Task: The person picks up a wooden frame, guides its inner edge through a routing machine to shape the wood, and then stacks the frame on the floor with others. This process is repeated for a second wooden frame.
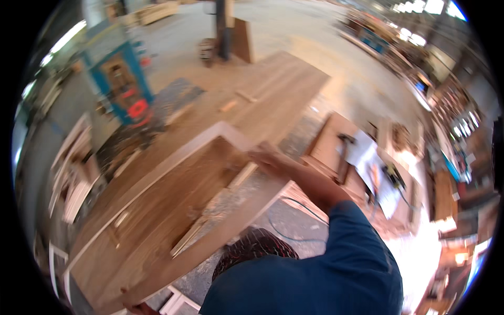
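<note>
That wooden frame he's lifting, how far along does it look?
The wooden frame looks assembled, with rails joined and a pale edge around it. In hand: the right hand grips its far end and the left hand its near corner. The picture is blurred, so what's left is unclear. A hammer lies nearby.

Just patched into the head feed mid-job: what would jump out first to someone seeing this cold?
A big wooden frame panel fills the lower left, held tilted by the right hand at its far corner and the left hand at the bottom edge. Behind it, upper left, stands a blue machine; a hammer lies on boards at right.
</note>
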### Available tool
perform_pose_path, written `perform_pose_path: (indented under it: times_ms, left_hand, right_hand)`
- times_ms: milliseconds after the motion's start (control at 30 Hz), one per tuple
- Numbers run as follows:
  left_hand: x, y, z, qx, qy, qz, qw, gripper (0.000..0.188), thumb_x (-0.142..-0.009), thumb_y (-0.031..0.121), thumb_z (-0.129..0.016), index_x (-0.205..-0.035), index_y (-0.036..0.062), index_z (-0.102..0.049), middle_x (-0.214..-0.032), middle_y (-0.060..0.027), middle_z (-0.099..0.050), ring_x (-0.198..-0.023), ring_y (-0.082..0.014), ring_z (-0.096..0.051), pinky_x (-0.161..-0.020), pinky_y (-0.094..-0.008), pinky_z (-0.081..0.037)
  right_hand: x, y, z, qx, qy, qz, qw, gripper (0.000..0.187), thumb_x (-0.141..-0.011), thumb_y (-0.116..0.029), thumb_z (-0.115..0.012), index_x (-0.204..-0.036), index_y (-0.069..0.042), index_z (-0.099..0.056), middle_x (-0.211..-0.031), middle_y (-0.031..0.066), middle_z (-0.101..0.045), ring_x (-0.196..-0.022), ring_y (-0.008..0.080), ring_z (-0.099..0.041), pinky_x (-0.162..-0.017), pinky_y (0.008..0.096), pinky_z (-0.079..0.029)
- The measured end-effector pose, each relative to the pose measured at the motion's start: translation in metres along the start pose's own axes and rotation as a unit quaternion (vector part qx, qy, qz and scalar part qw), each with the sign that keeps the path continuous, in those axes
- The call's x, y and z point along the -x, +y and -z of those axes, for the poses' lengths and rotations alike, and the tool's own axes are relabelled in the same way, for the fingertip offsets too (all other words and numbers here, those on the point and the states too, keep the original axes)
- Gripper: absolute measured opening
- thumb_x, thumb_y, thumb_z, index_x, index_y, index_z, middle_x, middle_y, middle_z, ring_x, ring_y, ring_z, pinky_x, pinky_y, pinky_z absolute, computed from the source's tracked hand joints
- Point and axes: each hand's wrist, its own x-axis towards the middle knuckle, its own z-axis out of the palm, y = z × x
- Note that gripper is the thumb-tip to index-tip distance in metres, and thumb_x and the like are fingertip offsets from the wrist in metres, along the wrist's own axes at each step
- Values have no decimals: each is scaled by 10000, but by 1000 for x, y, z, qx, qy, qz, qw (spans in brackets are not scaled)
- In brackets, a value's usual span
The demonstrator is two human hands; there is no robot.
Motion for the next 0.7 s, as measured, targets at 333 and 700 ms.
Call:
perform_pose_path:
  times_ms: [333, 700]
  left_hand:
    - [29, -38, -153, -53, 134, 10, 989, 148, -823, 49, -671, -924, -38, -607, -895, -101, -616, -934, -268, -580, -1026, -515, -454]
    - [-37, -6, -145, -4, -14, 139, 990, 472, -899, 183, -616, -1252, -104, -488, -1156, -200, -595, -1138, -303, -564, -1071, -451, -409]
  right_hand:
    - [-3, -34, 55, 33, -124, -17, 992, 538, -833, -441, -702, -1084, 33, -667, -1097, 222, -660, -1020, 316, -632, -828, 393, -474]
    - [205, 188, 207, 235, 337, -374, 832, 196, -867, -159, -582, -974, 0, -622, -870, 175, -653, -820, 402, -618, -733, 492, -492]
